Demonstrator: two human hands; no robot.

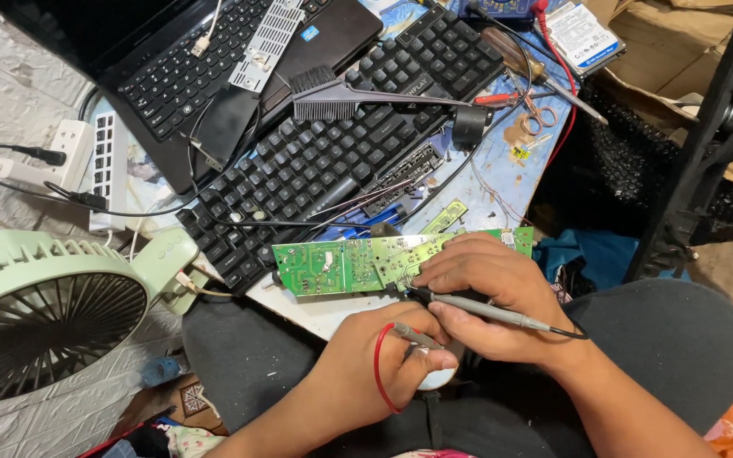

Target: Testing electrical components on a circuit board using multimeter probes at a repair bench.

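A long green circuit board point(341, 265) lies across the near edge of a small table, solder side up. My right hand point(489, 293) rests on the board's right part and grips a grey test probe point(485, 310) with a black lead, its tip touching the board near the middle. My left hand point(383, 365) is just below the board and pinches a second grey probe point(417, 336) with a red lead point(377, 373) that loops round the hand. Both hands sit above my lap.
A black keyboard point(332, 144) and an open laptop point(214, 68) lie behind the board, with a black brush point(332, 97) on top. A pale green fan point(44, 314) stands at the left beside a white power strip point(103, 170). Scissors, a screwdriver and a hard drive point(583, 34) lie at the back right.
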